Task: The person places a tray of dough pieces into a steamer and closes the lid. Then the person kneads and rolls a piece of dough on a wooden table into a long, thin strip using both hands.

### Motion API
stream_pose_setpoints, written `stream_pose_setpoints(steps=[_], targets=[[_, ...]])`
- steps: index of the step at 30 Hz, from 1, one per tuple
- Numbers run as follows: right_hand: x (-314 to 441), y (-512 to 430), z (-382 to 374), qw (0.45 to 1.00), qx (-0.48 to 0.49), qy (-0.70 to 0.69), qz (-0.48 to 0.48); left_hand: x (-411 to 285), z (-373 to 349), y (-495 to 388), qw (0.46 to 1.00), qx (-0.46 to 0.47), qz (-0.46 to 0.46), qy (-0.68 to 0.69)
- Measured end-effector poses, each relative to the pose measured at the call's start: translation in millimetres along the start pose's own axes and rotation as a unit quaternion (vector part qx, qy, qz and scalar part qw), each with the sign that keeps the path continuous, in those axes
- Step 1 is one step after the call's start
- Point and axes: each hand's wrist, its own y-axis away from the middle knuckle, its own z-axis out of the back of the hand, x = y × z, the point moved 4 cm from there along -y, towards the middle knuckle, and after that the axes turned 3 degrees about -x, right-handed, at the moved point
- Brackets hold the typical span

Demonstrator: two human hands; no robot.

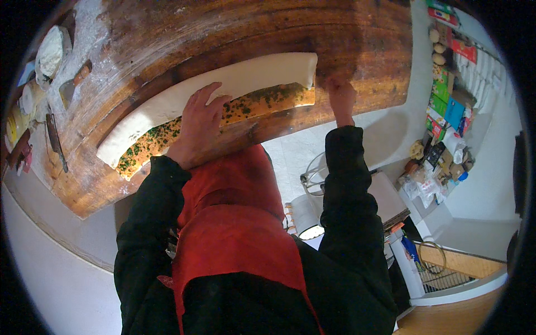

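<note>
A long strip of pale dough (247,79) lies along the wooden board, its far part folded over. The uncovered near band carries an orange-brown layer (272,100) scattered with chopped green herbs. My left hand (201,119) rests on the strip near its middle, fingers apart, with fingertips touching the folded dough's edge. Its palm hides part of the herb layer. Just beyond the strip's right end, my right hand (341,96) hovers over or rests on the board with fingers curled. Shadow and blur hide its fingertips, so I cannot see whether anything is in them.
Flour dusts the wooden board (377,50) at left, near a bowl of flour (51,56), a scraper with a wooden handle (82,73) and a knife (55,140). Several eggs (438,48), boxes (439,98) and plastic bags (425,184) line the right side.
</note>
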Motion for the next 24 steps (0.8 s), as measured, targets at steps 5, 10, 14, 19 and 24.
stream_pose_setpoints(steps=[5, 10, 14, 19, 24], targets=[[0, -10, -16, 0.998, -0.029, 0.053, -0.03, 2, 0, 1, 1.0, -0.011, -0.005, 0.006], [8, -11, -16, 0.994, 0.001, 0.104, 0.028, 2, 1, 0, 1.0, -0.002, -0.005, -0.004], [18, 6, 1, 0.997, 0.056, 0.031, -0.042, 1, 4, 2, 1.0, -0.008, -0.007, -0.004], [64, 53, -5, 0.869, 0.166, -0.462, -0.051, 3, 4, 5, 1.0, -0.012, -0.004, 0.0], [44, 35, 0, 0.978, -0.003, -0.188, -0.089, 5, 4, 8, 1.0, 0.0, -0.008, -0.005]])
